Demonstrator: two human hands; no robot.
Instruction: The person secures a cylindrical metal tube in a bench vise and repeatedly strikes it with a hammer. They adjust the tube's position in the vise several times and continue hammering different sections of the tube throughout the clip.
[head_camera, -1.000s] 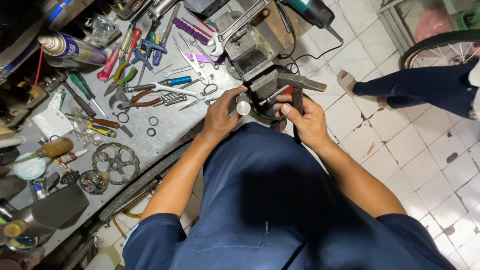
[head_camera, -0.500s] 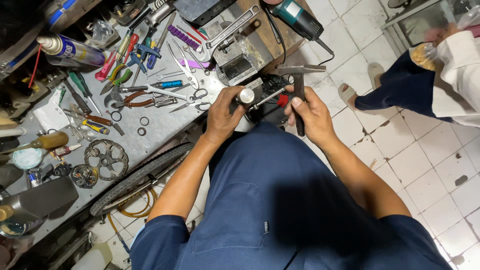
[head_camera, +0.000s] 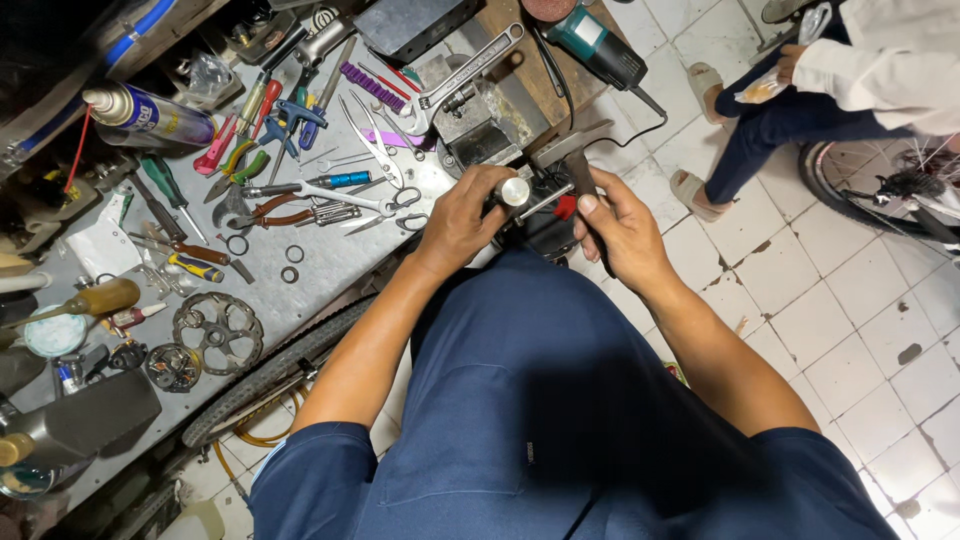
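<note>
Two hands work at the bench: left hand (head_camera: 462, 222) clamped on a silver cylinder (head_camera: 515, 192), right hand (head_camera: 622, 232) gripping a hammer (head_camera: 578, 160).

Your left hand (head_camera: 462, 222) covers most of the dark part (head_camera: 540, 225) it grips; only a round silver cap shows, so its kind cannot be told. Your right hand (head_camera: 622, 232) hides the hammer (head_camera: 572, 150) handle. The person (head_camera: 850, 80) beside the table (head_camera: 330, 270) is cut off by the frame's top edge.
</note>
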